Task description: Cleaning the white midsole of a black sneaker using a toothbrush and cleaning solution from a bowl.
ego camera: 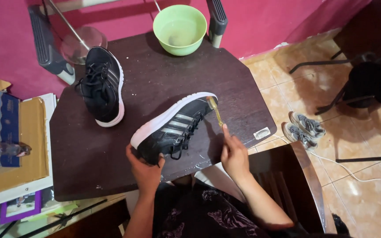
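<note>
From my seat I watch the left hand [145, 169] clamp the heel of the black sneaker with white sole and grey side stripes [175, 125], which lies tilted on its side near the front of the dark wooden worktop [89, 154], while the right hand [233, 155] pinches a small yellow-handled brush [215, 112] whose bristles touch the toe edge of the sole. I judge the hold on the heel thin (only fingers [134, 155] curl round it), so a hard stroke could roll the shoe off the front edge. The second black sneaker [103, 86] stands well apart. The pale green plastic bowl [180, 29] sits at the far edge; a careless reach could tip it.
</note>
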